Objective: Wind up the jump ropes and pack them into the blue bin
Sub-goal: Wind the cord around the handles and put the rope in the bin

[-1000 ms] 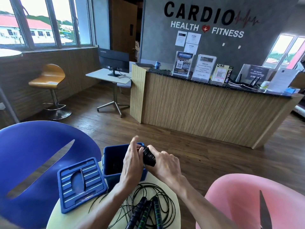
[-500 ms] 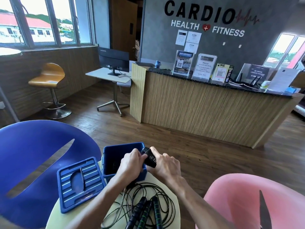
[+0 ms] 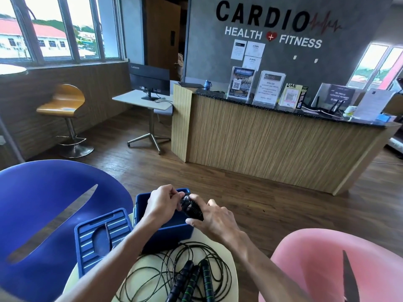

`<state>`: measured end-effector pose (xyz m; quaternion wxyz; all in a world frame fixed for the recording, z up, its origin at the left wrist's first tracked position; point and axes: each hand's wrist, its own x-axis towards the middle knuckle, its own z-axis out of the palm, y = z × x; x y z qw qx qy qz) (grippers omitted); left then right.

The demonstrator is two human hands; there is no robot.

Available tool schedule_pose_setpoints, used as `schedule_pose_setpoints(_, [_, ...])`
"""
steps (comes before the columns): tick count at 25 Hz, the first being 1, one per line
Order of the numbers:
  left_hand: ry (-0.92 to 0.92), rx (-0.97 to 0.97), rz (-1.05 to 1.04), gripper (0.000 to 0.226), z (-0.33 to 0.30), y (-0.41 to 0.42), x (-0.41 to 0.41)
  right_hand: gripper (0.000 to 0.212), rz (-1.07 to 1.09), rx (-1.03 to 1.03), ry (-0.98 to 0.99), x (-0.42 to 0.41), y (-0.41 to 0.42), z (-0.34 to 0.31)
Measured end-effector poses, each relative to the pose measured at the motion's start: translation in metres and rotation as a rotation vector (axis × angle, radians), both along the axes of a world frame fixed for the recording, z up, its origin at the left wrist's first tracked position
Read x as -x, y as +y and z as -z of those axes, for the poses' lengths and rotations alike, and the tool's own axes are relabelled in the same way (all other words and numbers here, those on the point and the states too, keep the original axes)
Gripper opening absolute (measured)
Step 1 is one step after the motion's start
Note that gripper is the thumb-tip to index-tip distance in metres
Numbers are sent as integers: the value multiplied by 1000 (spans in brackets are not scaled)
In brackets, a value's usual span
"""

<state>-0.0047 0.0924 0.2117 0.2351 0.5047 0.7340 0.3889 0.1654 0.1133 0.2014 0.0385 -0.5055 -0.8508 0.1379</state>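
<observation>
A wound-up black jump rope [image 3: 192, 209] is held just above the open blue bin [image 3: 168, 233] on a small round table [image 3: 224, 256]. My right hand [image 3: 214, 219] grips the bundle from the right, thumb under it. My left hand [image 3: 162, 204] pinches the bundle's top end with curled fingers. Loose black jump ropes [image 3: 174, 271] lie coiled on the table near me, with three black handles with green rings [image 3: 192, 280] side by side.
The bin's blue lid [image 3: 101, 235] lies to the left of the bin. A blue chair [image 3: 48, 214] stands at the left and a pink chair [image 3: 327, 264] at the right. A wooden reception counter [image 3: 272, 144] is across the floor.
My left hand has closed from spread fingers into a pinch on the bundle's end. The bundle has tilted and moved a little left over the bin.
</observation>
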Motion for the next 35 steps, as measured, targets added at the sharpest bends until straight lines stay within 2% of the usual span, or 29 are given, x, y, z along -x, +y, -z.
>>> schedule_pose_setpoints(4, [149,-90,48,27,-2,-7,-10,66,-27,-50,-51,6,1,0])
schedule_pose_setpoints(7, [239,-130,159,18,9,-14,-16,75,2,-65,-20,9,8,-2])
schedule_pose_setpoints(12, [-62,-88,298,22,23,-30,4,76,-11,-33,-2,1,10,-4])
schedule_pose_setpoints(17, [-95,-98,187,25,36,-30,20,73,-20,-51,46,10,4,-5])
schedule_pose_setpoints(20, [-318,70,194,30,40,-33,16,71,-22,-45,46,11,4,-5])
schedule_pose_setpoints(23, [-509,243,312,35,43,-38,18,69,-26,-18,42,9,1,-3])
schedule_pose_setpoints(28, [-887,159,378,33,52,-39,16,71,-24,-11,67,10,2,-6])
schedule_pose_setpoints(30, [-927,107,363,30,55,-41,11,70,-17,-17,61,9,3,-7])
schedule_pose_setpoints(35, [-771,21,292,29,57,-41,9,70,11,-12,55,7,5,-8])
